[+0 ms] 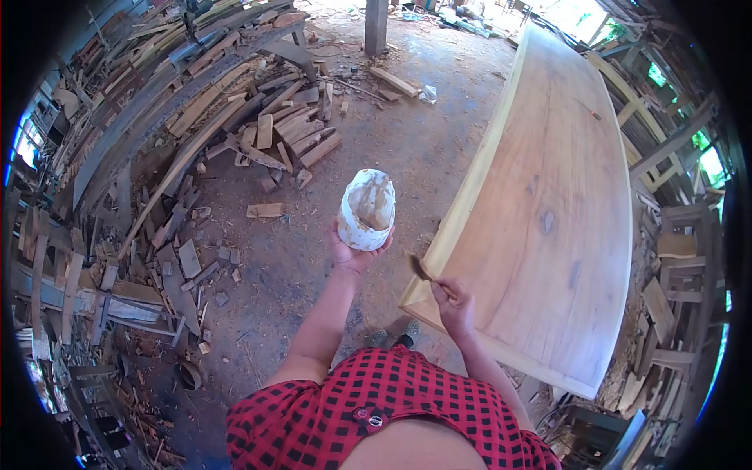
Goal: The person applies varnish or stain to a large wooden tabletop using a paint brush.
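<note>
My left hand (359, 249) is wrapped round the lower part of a white, brown-stained container (362, 227), its open top tilted so that the stained inside shows. In my right hand (456, 305) is a brush (421, 269), gripped by its handle, with dark bristles pointing up and left. The brush overlaps the near left corner of a long wooden slab (540, 258) in this view. The slab has a pale edge along its left side and dark knots on its face. Container and left hand are over the floor, left of the slab.
Heaped planks and offcuts (298, 129) fill the left side. A post (376, 27) stands at the back, near a loose board (394, 81) and a clear plastic bag (428, 95). Wooden frames (681, 274) line the right. Wood chips litter the floor (313, 274).
</note>
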Demonstrator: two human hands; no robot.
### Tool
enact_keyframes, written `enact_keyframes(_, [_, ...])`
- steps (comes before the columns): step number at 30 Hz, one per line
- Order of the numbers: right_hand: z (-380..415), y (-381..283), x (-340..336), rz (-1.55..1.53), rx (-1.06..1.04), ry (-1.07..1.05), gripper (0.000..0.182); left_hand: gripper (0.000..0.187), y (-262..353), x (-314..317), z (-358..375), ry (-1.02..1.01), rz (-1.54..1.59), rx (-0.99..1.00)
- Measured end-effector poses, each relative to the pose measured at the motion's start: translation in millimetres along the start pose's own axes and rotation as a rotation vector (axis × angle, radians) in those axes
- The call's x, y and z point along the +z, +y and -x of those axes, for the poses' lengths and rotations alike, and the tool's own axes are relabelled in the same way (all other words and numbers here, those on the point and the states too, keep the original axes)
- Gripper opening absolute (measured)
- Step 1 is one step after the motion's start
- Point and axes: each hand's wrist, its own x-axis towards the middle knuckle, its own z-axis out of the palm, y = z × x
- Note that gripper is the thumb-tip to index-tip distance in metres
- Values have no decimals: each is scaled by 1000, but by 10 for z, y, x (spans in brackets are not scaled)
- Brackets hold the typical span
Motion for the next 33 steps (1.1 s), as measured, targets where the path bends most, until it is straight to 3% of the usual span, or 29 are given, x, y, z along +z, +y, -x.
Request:
enact_keyframes(1, [-2,-23,35,-265,213,-48,10,90,-19,23,4,-3,-20,12])
enact_keyframes(2, [-62,-55,-108,-332,323,-54,14,92,-25,36,3,-8,-40,23])
enact_keyframes(6, [-94,529,-905,-471,443,269,17,90,-2,-98,22,-20,-33,23])
enact_keyframes(11, [492,1519,-2289,-258,542,679,19,86,-7,-122,62,-17,-4,7])
enact_keyframes(13, [679,1627,-2693,254,527,875,20,86,-37,-13,72,6,1,-10])
enact_keyframes(14, [747,1790,-2802,256,537,890,20,86,-36,33,101,34,6,0])
enact_keyframes(16, [819,2232,-2885,682,170,836,22,86,-120,114,104,39,-7,-13])
enact_keyframes(18, [682,2144,-2447,384,252,738,16,86,-242,112,102,42,-16,-25])
enact_keyframes(20, [615,2245,-1836,516,-9,667,33,87,-320,105,89,51,-30,-59])
enact_keyframes(21, [549,2043,-1460,493,-72,580,39,87,-336,112,94,48,-38,-69])
enact_keyframes(22, [454,1139,-1142,451,29,455,32,87,-367,101,93,23,-47,-72])
enact_keyframes(23, [383,885,-870,367,86,380,20,87,-396,101,94,-2,-55,-75])
enact_keyframes(25, [349,693,-415,202,-78,280,9,87,-435,121,93,-39,-70,-71])
enact_keyframes(27, [373,294,-245,-260,182,123,15,87,-479,159,72,-77,-74,-61])
enact_keyframes(28, [389,288,-231,-259,186,124,15,87,-483,201,65,-70,-78,-61])
enact_keyframes(30, [469,342,-297,-567,269,88,16,88,-621,255,63,-40,-88,-47])
enact_keyframes(31, [523,418,-435,-568,273,92,16,88,-725,305,79,-38,-90,-51])
enact_keyframes(33, [685,665,-952,-637,605,254,24,87,-915,388,88,-16,-101,-57])
